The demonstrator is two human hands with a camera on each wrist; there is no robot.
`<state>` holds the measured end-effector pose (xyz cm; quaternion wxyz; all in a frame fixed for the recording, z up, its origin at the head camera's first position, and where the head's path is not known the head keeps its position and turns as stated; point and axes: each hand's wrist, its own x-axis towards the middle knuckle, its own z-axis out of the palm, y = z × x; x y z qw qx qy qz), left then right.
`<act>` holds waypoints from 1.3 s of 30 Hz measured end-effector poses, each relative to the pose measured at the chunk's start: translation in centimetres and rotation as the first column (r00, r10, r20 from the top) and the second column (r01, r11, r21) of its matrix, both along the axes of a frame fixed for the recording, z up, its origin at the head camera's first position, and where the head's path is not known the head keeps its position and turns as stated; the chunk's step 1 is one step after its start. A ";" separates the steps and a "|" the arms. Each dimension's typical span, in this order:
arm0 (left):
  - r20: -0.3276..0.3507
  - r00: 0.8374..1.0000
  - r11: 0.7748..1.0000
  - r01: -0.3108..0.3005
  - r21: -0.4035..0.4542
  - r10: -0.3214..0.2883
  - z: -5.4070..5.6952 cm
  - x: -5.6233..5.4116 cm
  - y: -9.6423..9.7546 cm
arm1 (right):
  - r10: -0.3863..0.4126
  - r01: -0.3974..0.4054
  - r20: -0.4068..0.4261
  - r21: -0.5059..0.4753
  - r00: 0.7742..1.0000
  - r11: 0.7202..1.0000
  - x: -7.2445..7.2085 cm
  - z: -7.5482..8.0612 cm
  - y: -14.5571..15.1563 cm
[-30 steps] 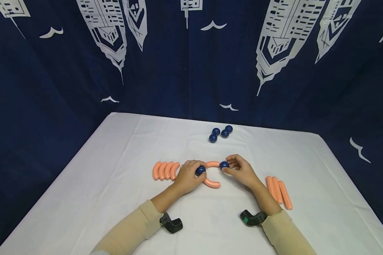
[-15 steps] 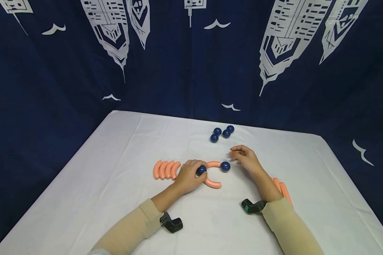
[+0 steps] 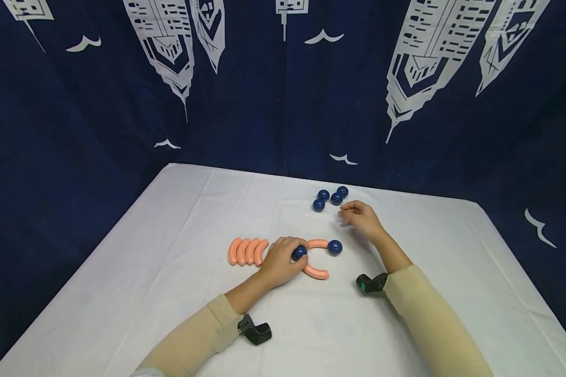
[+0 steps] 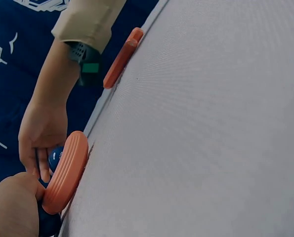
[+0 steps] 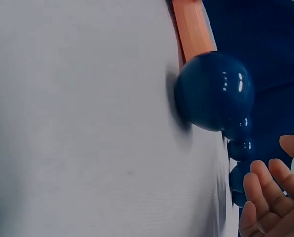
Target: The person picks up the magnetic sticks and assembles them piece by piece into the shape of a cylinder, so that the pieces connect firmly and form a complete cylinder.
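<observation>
My left hand (image 3: 281, 261) grips a dark blue ball (image 3: 300, 253) between thumb and fingers. From that ball, two curved orange pieces extend to the right: an upper one (image 3: 318, 243) and a lower one (image 3: 317, 273). Another blue ball (image 3: 335, 247) is at the right end of the upper piece; it looms large in the right wrist view (image 5: 216, 91). My right hand (image 3: 362, 219) holds nothing, its fingers loosely bent, just in front of several loose blue balls (image 3: 337, 198) near the table's back edge.
Several curved orange pieces (image 3: 250, 252) lie side by side left of my left hand. Straight orange sticks (image 4: 122, 59) show in the left wrist view; my right sleeve (image 3: 429, 309) hides them in the head view. A white cloth (image 3: 179, 314) covers the table, with a dark blue curtain (image 3: 245, 120) behind.
My right hand has let go of the ball at the upper curved piece's end and moved away toward the loose balls at the back. My left hand keeps its grip in place.
</observation>
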<state>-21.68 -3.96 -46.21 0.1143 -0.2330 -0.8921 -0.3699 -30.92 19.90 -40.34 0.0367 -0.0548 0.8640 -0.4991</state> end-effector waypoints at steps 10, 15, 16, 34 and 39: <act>0.003 1.000 1.000 -0.002 -0.003 0.002 0.0 0.0 0.0 | -0.029 0.034 -0.026 0.210 0.999 0.977 -2.7 -0.3 -0.7; 0.006 1.000 1.000 -0.003 -0.009 0.003 -0.1 0.0 0.0 | -0.035 0.043 -0.031 0.296 0.999 0.954 -3.8 -0.6 -0.7; 0.007 1.000 1.000 -0.003 -0.009 0.003 0.0 0.0 0.0 | -0.032 0.039 -0.028 0.308 0.999 0.950 -4.0 -0.6 -0.8; -0.003 1.000 1.000 -0.001 0.008 0.001 0.0 0.0 0.0 | 0.020 -0.011 -0.015 0.448 1.000 0.894 -5.0 -1.2 -0.8; -0.004 1.000 1.000 0.000 0.012 0.000 -0.1 -0.1 -0.1 | 0.000 0.012 -0.029 0.424 1.000 0.906 -4.7 -1.5 -0.7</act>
